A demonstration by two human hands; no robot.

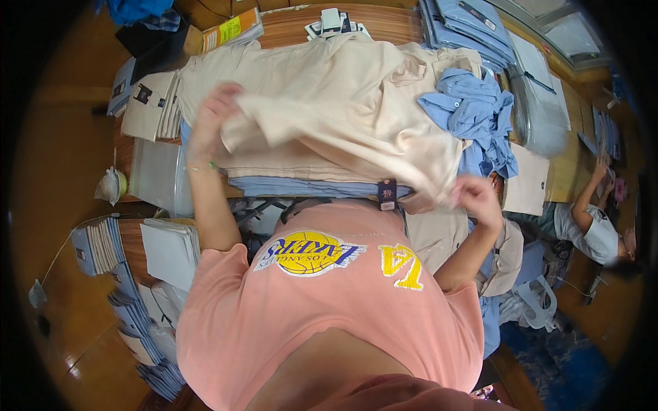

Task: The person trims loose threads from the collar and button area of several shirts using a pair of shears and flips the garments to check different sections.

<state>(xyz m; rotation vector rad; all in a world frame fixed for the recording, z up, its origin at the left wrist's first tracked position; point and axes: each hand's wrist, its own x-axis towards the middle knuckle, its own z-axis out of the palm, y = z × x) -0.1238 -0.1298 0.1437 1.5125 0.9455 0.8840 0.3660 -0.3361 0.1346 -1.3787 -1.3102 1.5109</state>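
Note:
A beige shirt (308,103) lies spread over the table in front of me, its near edge lifted and smeared by motion. My left hand (218,109) is closed on the cloth at its left side. At the lower right corner, my right hand (478,198) pinches the same cloth between bent fingers. Beneath it is a pile of folded beige and blue shirts (295,185), with a dark hang tag (387,194) at its front edge. Just beyond my right hand, a crumpled blue shirt (473,113) rests against the beige cloth.
Folded beige shirts (152,103) sit at the table's left end. Blue packaged shirts (466,31) are stacked at the far right, near clear plastic bags (538,109). White sheets (171,250) and folded stacks (130,315) stand at my left. Another person (586,222) works at the right.

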